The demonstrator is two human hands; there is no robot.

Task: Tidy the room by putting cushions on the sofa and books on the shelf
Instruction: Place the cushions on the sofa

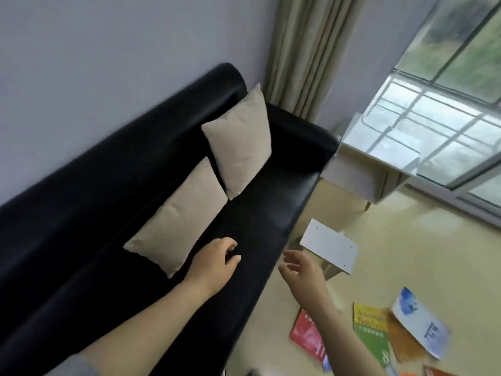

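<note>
Sofa (257, 207): black, long, backed against the wall; it is the landmark for every line below.
Shelf (352, 175): white open-fronted unit just beyond the sofa's far armrest; no book shows in the 1 compartment visible.
Cushions: 2, both beige and both on the sofa seat, so this half of the task looks done.
Near cushion (179, 218): leans on the sofa's backrest, long axis running along the sofa's length.
Far cushion (238, 142): propped more upright on the backrest toward the far armrest, 1 corner pointing up; whether it touches the near cushion I cannot tell.
White board (329, 249): flat panel just off the sofa's front edge, its face tilted up.
Books: at least 4 on the floor in front of the sofa, well apart from the shelf; this half looks not yet begun.
Book layout: red book (307, 335), green book (371, 332), orange book (404, 346) and blue-white book (420, 324) lie covers up, overlapping, each long axis at its own slant to the sofa's front edge.
Left hand (217, 259): over the sofa seat beside the near cushion, fingers loosely curled, holding nothing.
Right hand (301, 270): just past the sofa's front edge, fingers spread apart, holding nothing.
</note>
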